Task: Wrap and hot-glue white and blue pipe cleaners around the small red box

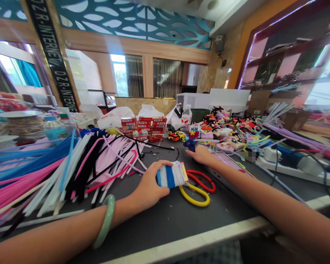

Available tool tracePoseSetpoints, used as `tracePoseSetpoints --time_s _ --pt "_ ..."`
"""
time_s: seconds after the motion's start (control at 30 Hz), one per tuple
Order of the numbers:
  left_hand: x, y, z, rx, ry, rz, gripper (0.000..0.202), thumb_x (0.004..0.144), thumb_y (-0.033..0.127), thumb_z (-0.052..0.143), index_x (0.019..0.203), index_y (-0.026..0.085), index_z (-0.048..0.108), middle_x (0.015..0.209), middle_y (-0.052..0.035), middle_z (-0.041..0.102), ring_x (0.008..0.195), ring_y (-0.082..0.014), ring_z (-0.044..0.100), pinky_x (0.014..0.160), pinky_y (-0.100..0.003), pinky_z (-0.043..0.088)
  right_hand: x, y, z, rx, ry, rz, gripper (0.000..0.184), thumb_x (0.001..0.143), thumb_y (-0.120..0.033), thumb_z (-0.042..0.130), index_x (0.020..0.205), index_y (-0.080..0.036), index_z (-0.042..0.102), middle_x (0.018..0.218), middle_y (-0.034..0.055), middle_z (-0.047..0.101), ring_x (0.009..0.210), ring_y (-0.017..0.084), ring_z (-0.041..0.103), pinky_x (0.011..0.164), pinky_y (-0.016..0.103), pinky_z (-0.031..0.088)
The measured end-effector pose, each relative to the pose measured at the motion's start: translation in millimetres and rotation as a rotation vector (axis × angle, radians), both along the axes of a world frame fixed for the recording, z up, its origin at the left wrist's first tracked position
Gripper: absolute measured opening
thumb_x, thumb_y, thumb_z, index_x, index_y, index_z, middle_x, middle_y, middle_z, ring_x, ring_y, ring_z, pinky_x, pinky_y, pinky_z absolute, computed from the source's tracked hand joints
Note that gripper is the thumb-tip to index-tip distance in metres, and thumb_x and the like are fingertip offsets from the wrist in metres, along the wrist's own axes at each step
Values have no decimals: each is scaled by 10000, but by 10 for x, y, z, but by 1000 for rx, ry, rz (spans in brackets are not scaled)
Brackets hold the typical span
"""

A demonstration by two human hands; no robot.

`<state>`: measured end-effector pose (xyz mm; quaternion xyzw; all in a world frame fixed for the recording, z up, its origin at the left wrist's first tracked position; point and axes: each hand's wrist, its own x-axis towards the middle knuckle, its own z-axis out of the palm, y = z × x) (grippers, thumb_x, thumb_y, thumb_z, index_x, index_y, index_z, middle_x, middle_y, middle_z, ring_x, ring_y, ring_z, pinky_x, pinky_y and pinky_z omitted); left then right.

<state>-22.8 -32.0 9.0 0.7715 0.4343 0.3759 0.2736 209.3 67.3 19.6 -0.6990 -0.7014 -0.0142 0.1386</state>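
My left hand (150,185) is closed around a small block wound with blue and white fuzzy stems (172,175), with a red and yellow card edge at its right end. Just right of the block lie scissors with one red loop and one yellow loop (196,198); their blades are hidden. Farther back, my right hand (202,156) reaches forward, its fingers closed at a small dark blue fuzzy piece (190,145). The fingertips are partly hidden by the piece. A phone or tablet (228,161) lies under my right forearm.
Loose pipe cleaners (79,161) in many colours pile up on the left. Stacked red and white small boxes (144,126) stand at the back, near a clear bottle (186,116). Fuzzy figures (217,128) crowd the back right, beside a white power strip (299,170) and cables.
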Motion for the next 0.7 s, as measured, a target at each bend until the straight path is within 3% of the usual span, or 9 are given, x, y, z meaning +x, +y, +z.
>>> tracePoseSetpoints --time_s 0.13,0.27,0.43,0.53,0.63,0.7 --pt "3 -2 3 -13 1 -10 605 511 24 558 1079 231 536 1111 -6 541 967 -217 545 842 -335 431 14 -33 24 -48 -24 -47 358 904 -439 497 1027 -120 604 982 76 651 832 169 632 754 358 511" --pt "7 -9 12 -28 3 0 612 504 22 565 1079 228 532 1116 -12 540 956 -220 540 845 -344 434 40 -134 106 -37 -50 -27 553 879 -576 419 843 -78 656 830 168 689 771 241 657 657 318 464" --pt "8 -3 2 -32 15 -3 611 517 37 565 1093 235 527 1107 -9 543 916 -208 548 813 -336 448 151 -412 188 12 -81 -4 456 815 -538 537 678 -117 650 740 179 688 723 275 654 590 309 399" --pt "15 -6 -2 -25 22 -12 612 516 38 561 1094 237 531 1097 -9 556 924 -213 551 832 -349 448 153 -719 190 60 -58 14 406 846 -474 505 626 -153 621 675 131 678 641 225 633 556 289 373" --pt "23 -17 -4 4 22 -20 613 511 42 555 1092 236 537 1121 -15 562 966 -227 547 878 -372 439 34 -1071 123 131 -5 77 358 871 -459 452 687 -189 598 662 56 670 607 174 601 528 259 355" --pt "26 -26 -3 36 17 -38 607 505 46 553 1084 230 541 1139 -22 562 992 -236 545 907 -386 429 -88 -1265 54 220 86 188 290 851 -441 485 715 -199 570 603 18 634 540 158 569 477 244 324"
